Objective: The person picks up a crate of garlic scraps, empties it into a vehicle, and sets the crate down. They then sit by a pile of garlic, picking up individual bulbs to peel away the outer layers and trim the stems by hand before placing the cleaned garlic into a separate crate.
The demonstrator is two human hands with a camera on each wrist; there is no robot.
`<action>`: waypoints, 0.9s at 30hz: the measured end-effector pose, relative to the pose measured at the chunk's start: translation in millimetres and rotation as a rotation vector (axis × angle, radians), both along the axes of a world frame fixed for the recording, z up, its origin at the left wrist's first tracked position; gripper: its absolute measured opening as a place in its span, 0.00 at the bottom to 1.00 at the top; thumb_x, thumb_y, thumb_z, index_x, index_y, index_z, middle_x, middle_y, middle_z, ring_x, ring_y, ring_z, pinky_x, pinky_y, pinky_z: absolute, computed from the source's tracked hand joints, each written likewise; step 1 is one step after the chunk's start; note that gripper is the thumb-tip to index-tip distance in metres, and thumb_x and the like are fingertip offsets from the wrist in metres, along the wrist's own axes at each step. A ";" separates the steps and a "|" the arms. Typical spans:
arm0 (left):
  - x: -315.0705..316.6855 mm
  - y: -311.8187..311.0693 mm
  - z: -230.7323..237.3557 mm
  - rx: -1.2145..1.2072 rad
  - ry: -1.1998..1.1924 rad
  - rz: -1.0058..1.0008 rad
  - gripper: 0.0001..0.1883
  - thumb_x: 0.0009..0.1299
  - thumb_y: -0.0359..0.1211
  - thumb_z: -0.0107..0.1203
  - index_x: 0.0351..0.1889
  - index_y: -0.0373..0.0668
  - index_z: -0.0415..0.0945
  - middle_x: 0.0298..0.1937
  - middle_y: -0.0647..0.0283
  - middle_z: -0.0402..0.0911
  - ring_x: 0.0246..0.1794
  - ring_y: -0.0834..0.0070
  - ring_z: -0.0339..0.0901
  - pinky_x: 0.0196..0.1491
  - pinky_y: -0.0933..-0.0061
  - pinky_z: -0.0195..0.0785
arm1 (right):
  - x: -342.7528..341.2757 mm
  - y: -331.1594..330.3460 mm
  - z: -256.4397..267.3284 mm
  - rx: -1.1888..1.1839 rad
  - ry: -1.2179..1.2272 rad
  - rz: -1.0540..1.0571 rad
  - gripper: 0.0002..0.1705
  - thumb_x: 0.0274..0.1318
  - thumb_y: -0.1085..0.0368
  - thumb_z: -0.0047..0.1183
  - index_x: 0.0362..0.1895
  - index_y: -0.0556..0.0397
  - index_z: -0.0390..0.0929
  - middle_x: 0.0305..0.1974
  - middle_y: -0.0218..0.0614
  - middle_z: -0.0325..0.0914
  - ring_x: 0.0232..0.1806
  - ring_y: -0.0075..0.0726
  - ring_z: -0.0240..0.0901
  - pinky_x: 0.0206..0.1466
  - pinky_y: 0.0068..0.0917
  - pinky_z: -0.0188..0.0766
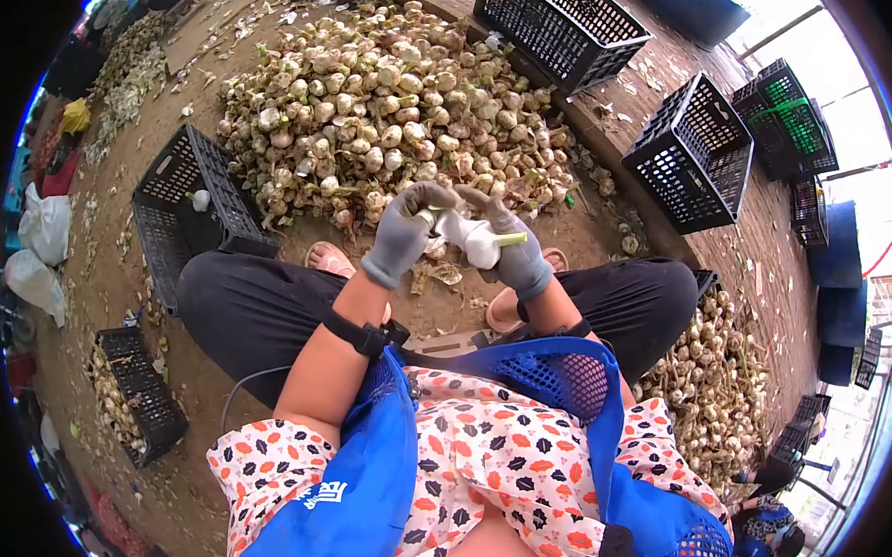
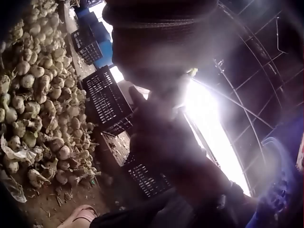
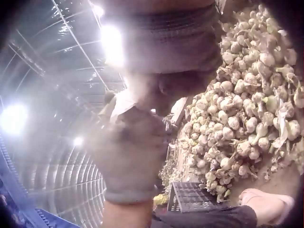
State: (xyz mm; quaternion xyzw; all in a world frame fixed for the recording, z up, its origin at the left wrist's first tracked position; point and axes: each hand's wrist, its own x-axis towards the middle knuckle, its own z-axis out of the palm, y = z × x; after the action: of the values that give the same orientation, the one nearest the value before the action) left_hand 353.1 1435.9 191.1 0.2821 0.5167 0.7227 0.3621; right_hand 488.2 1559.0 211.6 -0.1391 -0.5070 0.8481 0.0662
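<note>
Both hands wear grey gloves and meet in front of the large garlic heap (image 1: 391, 113). The right hand (image 1: 520, 258) holds a white garlic bulb (image 1: 480, 246) with a short pale green stem, which points to the right. Fingers of the left hand (image 1: 401, 233) curl at the bulb's other side and pinch pale, loose garlic skin (image 1: 452, 227). In both wrist views the gloves are dark and blurred by glare, and the bulb is mostly hidden.
A tipped black crate (image 1: 193, 194) with one white bulb stands left of the knees. More black crates (image 1: 692, 152) line the right side. Another garlic pile (image 1: 715, 387) lies behind the right knee. Skin scraps (image 1: 436, 277) litter the dirt floor between the feet.
</note>
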 end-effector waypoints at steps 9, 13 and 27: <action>-5.3 -6.7 -5.0 -1.373 1.010 -0.322 0.29 0.55 0.31 0.62 0.58 0.53 0.70 0.52 0.51 0.72 0.52 0.56 0.71 0.55 0.62 0.65 | -0.9 -3.5 -10.9 0.030 0.001 -0.070 0.34 0.66 0.43 0.37 0.63 0.56 0.62 0.45 0.34 0.74 0.36 0.22 0.74 0.40 0.21 0.73; 17.7 -1.5 13.1 -0.325 0.886 -0.067 0.27 0.55 0.31 0.61 0.55 0.53 0.72 0.48 0.54 0.70 0.50 0.56 0.70 0.53 0.65 0.66 | -9.3 5.9 -71.0 0.130 -0.211 -0.559 0.22 0.68 0.57 0.40 0.61 0.54 0.67 0.41 0.31 0.75 0.35 0.20 0.69 0.40 0.19 0.69; 15.7 0.5 -2.9 -0.151 0.824 0.416 0.06 0.63 0.24 0.59 0.38 0.38 0.77 0.36 0.62 0.80 0.35 0.76 0.77 0.40 0.77 0.72 | -13.0 2.8 -18.4 0.378 -0.161 -0.445 0.11 0.56 0.61 0.49 0.29 0.57 0.71 0.27 0.37 0.75 0.22 0.30 0.69 0.27 0.26 0.66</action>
State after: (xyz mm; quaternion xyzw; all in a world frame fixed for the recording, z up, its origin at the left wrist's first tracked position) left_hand 368.8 1436.4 188.3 0.4091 0.7141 0.5680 -0.0063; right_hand 475.2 1561.8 193.2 -0.2989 -0.6164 0.6896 0.2349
